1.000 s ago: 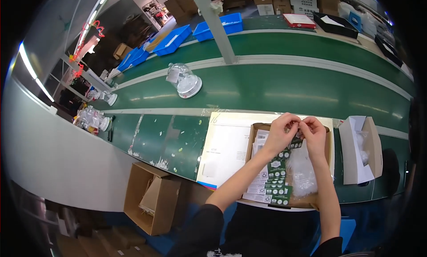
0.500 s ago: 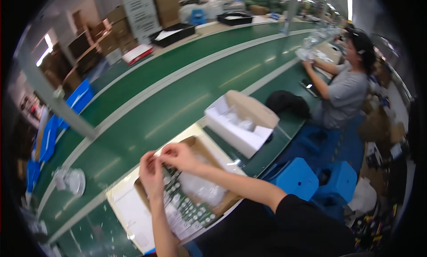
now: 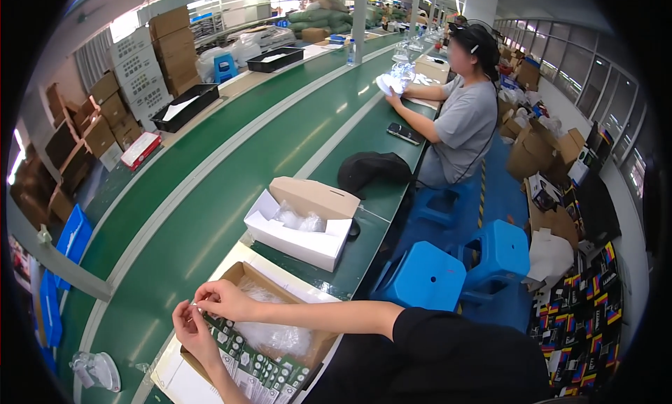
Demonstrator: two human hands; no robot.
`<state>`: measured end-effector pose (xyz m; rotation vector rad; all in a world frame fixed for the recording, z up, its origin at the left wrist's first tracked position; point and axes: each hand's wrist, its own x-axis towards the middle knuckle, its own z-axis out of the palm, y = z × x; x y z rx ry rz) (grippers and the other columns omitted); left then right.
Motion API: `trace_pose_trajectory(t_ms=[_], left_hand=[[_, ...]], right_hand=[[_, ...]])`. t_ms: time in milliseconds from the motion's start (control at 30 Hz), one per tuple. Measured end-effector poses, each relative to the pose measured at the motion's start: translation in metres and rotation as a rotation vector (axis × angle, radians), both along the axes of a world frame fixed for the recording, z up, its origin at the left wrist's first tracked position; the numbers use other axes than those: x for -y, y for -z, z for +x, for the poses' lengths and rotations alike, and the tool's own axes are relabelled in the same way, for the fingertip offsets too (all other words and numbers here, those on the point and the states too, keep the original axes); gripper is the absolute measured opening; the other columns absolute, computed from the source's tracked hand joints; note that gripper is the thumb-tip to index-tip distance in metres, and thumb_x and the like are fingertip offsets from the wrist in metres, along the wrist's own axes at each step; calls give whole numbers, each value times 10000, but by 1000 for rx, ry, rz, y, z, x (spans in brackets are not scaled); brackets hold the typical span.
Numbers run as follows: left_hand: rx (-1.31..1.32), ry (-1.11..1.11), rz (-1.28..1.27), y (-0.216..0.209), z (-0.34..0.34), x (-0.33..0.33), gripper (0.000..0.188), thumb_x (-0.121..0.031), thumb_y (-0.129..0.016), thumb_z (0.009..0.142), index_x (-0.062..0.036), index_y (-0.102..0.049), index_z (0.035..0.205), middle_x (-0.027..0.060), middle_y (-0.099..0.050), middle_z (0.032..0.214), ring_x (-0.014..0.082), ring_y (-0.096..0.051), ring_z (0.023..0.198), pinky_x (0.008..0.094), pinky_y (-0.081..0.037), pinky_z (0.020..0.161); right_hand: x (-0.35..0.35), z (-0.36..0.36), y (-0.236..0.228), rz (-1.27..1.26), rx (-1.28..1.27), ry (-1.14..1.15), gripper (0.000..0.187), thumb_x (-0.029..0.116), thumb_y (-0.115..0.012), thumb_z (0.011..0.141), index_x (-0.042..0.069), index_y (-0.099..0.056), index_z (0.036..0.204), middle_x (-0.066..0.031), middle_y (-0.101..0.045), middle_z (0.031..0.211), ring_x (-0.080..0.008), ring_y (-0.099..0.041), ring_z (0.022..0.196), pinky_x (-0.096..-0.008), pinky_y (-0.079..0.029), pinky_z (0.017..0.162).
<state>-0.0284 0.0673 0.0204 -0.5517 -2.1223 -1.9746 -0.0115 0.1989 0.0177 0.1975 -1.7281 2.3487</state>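
My left hand (image 3: 195, 334) and my right hand (image 3: 225, 300) meet fingertip to fingertip above the left end of an open brown cardboard box (image 3: 323, 346). Between their pinched fingers is a tiny whitish piece (image 3: 197, 305), too small to name. Inside the box, green printed sheets (image 3: 260, 365) with rows of pale round marks lie below my hands. A heap of clear plastic bags (image 3: 280, 336) fills the side beyond my right forearm. Under the box lies a white flat board (image 3: 170, 377).
An open white carton (image 3: 297, 244) holds clear wrapped items. A clear round-based object (image 3: 103, 371) lies on the green belt (image 3: 189, 246). Beyond are a black cloth item (image 3: 374, 169), a phone (image 3: 404, 133) and a seated person (image 3: 467, 117) holding a glowing clear object. Blue stools (image 3: 423, 274) stand at right.
My view has tilted up and swung right, so the scene sits further left. Both hands keep pinching together over the box. The other person's clear object now glows brightly.
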Motion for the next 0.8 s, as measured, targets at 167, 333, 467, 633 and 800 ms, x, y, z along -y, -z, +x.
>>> trace_pose_trajectory(t_ms=[167, 333, 467, 633, 800], left_hand=[[-15, 18, 6, 2, -4, 1, 199, 36, -517, 910, 10, -536, 1107, 41, -563, 927, 85, -553, 826, 200, -460, 719], [3, 12, -13, 6, -6, 3, 192, 29, -523, 909, 13, -534, 1100, 37, -563, 903, 85, -551, 808, 201, -456, 715], [-19, 6, -29, 1, -3, 0, 131, 15, -539, 911, 23, -561, 1040, 43, -577, 893, 83, -555, 802, 200, -453, 701], [-9, -1, -35, 3, -1, 2, 88, 0, -554, 913, 29, -576, 993, 36, -594, 869, 77, -566, 775, 198, -457, 684], [16, 30, -43, 3, 2, -2, 97, -2, -550, 916, 28, -573, 1005, 41, -602, 878, 78, -576, 777, 205, -466, 694]], right_hand=[[-2, 3, -4, 333, -163, 120, 101, 92, -559, 872, -2, -538, 902, -96, -566, 800, -186, -579, 690, -307, -459, 615], [-5, 5, -4, 477, -182, 122, 107, 99, -540, 872, 6, -526, 923, -139, -556, 859, -287, -571, 790, -367, -455, 689], [-4, 2, 1, 522, -273, 198, 104, 102, -540, 868, 12, -529, 919, -148, -562, 864, -310, -572, 800, -380, -459, 694], [-2, 2, 2, 510, -234, 171, 115, 111, -549, 860, 10, -538, 913, -144, -566, 843, -305, -577, 773, -376, -463, 674], [-5, 4, 1, 515, -207, 160, 119, 113, -550, 857, 4, -543, 901, -143, -569, 830, -283, -585, 747, -362, -468, 651]])
